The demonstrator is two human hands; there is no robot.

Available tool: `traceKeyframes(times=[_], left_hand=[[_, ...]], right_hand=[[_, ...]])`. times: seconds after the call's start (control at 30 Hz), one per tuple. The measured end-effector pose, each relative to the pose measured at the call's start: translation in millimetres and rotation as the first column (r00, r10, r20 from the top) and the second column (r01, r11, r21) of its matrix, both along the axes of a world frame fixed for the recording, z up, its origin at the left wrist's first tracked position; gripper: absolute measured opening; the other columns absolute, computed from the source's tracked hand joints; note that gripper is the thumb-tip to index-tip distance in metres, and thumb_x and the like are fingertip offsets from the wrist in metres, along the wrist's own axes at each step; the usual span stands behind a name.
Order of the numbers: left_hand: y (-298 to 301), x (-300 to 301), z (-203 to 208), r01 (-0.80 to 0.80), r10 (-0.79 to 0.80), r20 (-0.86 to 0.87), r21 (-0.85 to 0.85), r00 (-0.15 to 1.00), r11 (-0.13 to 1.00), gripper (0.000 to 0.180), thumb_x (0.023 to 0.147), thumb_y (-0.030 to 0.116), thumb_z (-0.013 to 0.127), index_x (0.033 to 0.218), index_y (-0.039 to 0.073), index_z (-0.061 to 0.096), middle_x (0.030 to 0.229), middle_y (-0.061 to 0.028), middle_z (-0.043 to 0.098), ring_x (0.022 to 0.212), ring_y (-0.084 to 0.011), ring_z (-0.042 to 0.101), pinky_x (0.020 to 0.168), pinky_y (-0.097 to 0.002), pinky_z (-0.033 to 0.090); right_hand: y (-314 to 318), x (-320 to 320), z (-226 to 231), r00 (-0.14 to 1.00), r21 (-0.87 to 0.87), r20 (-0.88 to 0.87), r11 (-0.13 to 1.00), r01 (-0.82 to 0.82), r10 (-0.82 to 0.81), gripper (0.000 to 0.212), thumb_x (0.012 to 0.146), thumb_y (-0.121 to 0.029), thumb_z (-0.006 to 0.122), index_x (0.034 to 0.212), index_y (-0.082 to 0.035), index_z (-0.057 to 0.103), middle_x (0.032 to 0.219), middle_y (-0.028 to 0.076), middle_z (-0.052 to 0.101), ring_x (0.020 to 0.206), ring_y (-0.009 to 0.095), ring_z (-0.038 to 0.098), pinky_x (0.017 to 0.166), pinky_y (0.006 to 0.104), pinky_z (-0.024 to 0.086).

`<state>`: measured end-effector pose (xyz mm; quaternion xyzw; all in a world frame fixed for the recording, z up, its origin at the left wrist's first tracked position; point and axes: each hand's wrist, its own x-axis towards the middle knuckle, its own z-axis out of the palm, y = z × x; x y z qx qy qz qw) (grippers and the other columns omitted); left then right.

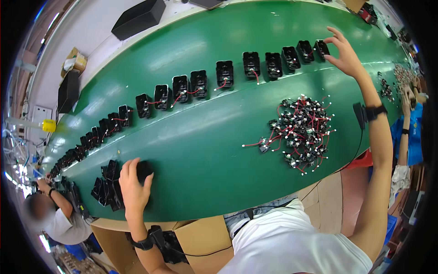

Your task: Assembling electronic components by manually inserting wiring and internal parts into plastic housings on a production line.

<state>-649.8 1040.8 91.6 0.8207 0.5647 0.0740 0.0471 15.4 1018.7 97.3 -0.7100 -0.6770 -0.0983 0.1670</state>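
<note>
My left hand (134,187) is curled round a black plastic housing (145,171) near the front left of the green table, and the fingers partly hide it. Just left of it lies a pile of black housings (107,188). At the far right, my right hand (343,52) has thumb and fingers on either side of another black housing (322,49), the last in a long curved row. Several housings in that row (224,74) have short red wires with white connectors. A heap of small black parts with red wires (303,130) lies between my arms.
The green table (196,132) stretches away left and right. An open cardboard box (203,239) with black parts stands below its front edge. Black trays (139,18) rest along the back ledge. A person (61,219) works at the left, another in blue (413,132) at the right.
</note>
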Motion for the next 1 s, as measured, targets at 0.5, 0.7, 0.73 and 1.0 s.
traceKeyframes(times=[0.5,0.7,0.73,1.0], left_hand=[[-11.7,126.2,-16.6,0.339,-0.347,0.098,0.088,0.933,0.937,0.053,0.069,0.02,0.08,0.115,0.006,0.057,0.103,-0.0103,0.055,0.096,-0.0289,0.056,0.092,-0.0403,0.039],[-15.5,127.5,-5.4,0.481,-0.5,0.299,0.142,0.812,0.865,0.051,0.064,0.02,0.082,0.109,0.006,0.063,0.099,-0.0099,0.055,0.092,-0.0283,0.054,0.088,-0.0397,0.042],[-16.8,127.4,-8.1,0.499,-0.516,0.345,0.146,0.784,0.855,0.055,0.063,0.018,0.083,0.113,0.005,0.062,0.1,-0.0114,0.055,0.089,-0.029,0.056,0.077,-0.0373,0.048],[-18.3,133.2,-25.1,0.483,-0.405,0.619,0.046,0.673,0.874,0.06,0.063,0.015,0.085,0.114,0.004,0.057,0.096,-0.0113,0.06,0.081,-0.0273,0.062,0.068,-0.0374,0.052]], right_hand=[[-36.2,-256.4,3.1,0.761,-0.464,-0.125,0.64,-0.612,0.637,0.021,0.071,-0.017,0.074,0.087,-0.01,0.062,0.09,0.006,0.059,0.081,0.024,0.06,0.072,0.0368,0.049],[-32.1,-261.0,12.5,0.733,-0.335,-0.37,0.654,-0.678,0.571,0.014,0.075,-0.008,0.068,0.088,-0.009,0.063,0.094,0.006,0.06,0.082,0.027,0.062,0.071,0.038,0.051],[-31.8,-264.0,10.3,0.728,-0.339,-0.375,0.646,-0.684,0.574,0.014,0.075,-0.008,0.068,0.088,-0.009,0.063,0.094,0.006,0.06,0.082,0.027,0.062,0.071,0.038,0.051],[-25.0,-273.1,1.2,0.663,-0.396,-0.247,0.551,-0.735,0.707,0.01,0.075,-0.007,0.065,0.084,-0.006,0.062,0.092,0.007,0.058,0.078,0.027,0.061,0.067,0.0377,0.051]])
